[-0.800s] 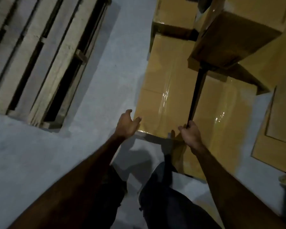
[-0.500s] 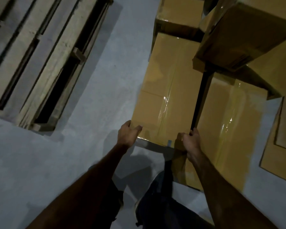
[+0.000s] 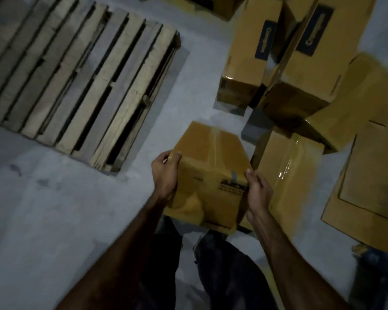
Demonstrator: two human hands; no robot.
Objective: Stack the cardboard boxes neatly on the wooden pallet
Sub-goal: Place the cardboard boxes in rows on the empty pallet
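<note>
Head view shows both hands [image 3: 166, 175] [image 3: 257, 189] gripping a tilted box [image 3: 208, 173] by its edges; it may slip before the upper-left pallet [image 3: 81, 70].

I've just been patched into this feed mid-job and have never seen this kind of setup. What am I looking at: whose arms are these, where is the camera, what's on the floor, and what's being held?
There is no machine here: a person does the work with bare hands, and the one camera sits on their head, looking forward and down. The two arms rising from the bottom edge are theirs. The left hand and the right hand grip opposite sides of one taped cardboard box, held above the person's legs. On the grey concrete floor, up and to the left, lies the wooden pallet, with no boxes on the part that shows. To the right lie more cardboard boxes, some leaning on each other, and a flat sheet of cardboard.
</note>
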